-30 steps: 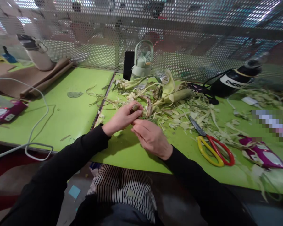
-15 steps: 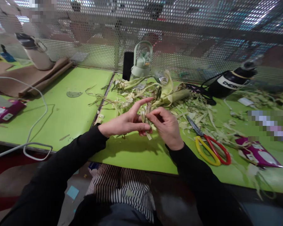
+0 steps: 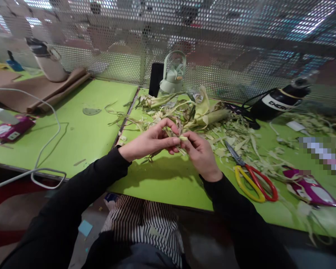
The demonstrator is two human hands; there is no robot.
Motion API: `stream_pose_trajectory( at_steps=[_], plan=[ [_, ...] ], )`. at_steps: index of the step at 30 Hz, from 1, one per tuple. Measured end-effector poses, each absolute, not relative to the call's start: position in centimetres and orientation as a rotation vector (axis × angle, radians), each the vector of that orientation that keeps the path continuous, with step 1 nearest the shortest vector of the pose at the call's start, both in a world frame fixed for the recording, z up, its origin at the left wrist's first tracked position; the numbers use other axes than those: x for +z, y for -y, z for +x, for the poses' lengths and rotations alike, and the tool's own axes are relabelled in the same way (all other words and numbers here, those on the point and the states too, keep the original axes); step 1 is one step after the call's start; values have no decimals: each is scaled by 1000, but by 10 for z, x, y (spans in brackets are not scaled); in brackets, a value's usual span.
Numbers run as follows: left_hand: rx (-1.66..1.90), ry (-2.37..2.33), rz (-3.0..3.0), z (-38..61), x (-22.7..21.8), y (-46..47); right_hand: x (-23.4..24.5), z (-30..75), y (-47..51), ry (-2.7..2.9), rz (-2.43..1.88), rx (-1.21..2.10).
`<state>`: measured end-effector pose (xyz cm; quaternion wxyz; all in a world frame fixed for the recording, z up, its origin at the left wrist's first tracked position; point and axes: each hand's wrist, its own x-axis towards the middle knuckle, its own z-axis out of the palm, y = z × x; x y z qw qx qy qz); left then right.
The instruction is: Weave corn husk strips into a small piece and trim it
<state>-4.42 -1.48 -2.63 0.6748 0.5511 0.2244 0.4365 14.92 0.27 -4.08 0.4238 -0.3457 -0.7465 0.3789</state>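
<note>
Lime-green worktop (image 3: 84,138) fills the middle of the frame below a perforated metal screen (image 3: 240,56). At centre, one husk strip (image 3: 182,139), pale, thin, fibrous and crumpled, is held just above the worktop. The left hand (image 3: 151,144) pinches it between thumb and curled fingers, and the right hand (image 3: 201,155) grips it with its fingertips. Just behind, a loose pile of husks (image 3: 204,112) and flat shreds spreads toward the right. One pair of scissors (image 3: 252,175), with steel blades and red and yellow loop handles, lies right of the hands. Three bottles show: a pale green bottle (image 3: 172,74) at upper centre, a black bottle (image 3: 280,101) lying at upper right, and a cream bottle (image 3: 46,61) at upper left. Two glossy purple packets lie flat, one at the left edge (image 3: 9,129) and one at lower right (image 3: 310,186).
</note>
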Motion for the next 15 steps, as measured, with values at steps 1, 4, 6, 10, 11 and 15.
stream_pose_trajectory(
  at_steps=[1,4,6,10,11,15],
  plan=[
    [993,-499,1219,-44,-27,15,-41,149,-3,1872,-870,939],
    [1025,-506,1154,-43,-28,14,-41,150,-2,1880,-879,928],
    [1039,-531,1130,-43,-29,13,-42,151,-2,1885,-885,921],
    [1062,-570,1118,-43,-30,12,-44,151,-2,1898,-897,903],
    [1068,-576,1117,-43,-30,12,-45,151,-2,1901,-900,896],
    [1072,-581,1089,-42,-29,12,-43,151,-3,1935,-925,879]
  ],
)
